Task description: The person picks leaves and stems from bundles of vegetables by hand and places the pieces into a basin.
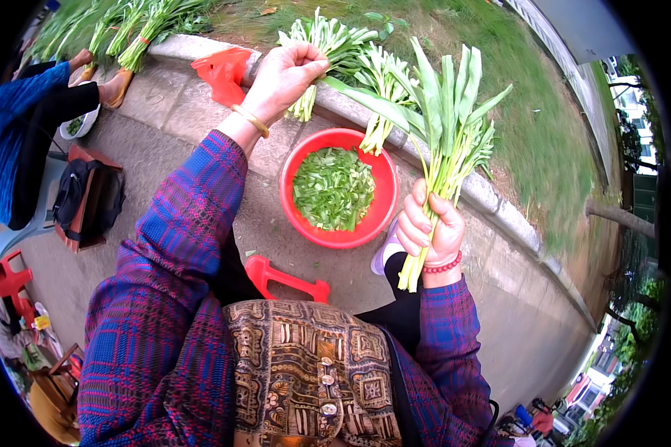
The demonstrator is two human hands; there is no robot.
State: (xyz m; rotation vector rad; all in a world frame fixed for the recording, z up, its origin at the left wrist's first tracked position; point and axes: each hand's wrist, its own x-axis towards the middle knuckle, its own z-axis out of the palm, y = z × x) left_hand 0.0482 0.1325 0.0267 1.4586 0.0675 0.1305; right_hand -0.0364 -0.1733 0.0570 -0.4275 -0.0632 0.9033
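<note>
My right hand (433, 229) is closed around the stems of a bunch of long-leaved greens (450, 123). The leaves point away from me, and the cut stem ends stick out below the fist. With thumb and forefinger, my left hand (285, 70) pinches the tip of one long leaf (369, 103), which stretches across from the bunch. Between and below the hands, a red plastic basin (341, 243) stands on the pavement with chopped greens (334, 190) in it. Two more bunches, a leafy one (335, 47) and a smaller one (383, 89), lie along the stone kerb behind the basin.
A red plastic bag (222, 72) lies on the kerb (184, 46). Near my knees is a red plastic stool (285, 280). At left, a person (28, 134) sits near a black bag (78, 193); tied greens (140, 42) lie beyond. Grass (537, 128) borders the kerb.
</note>
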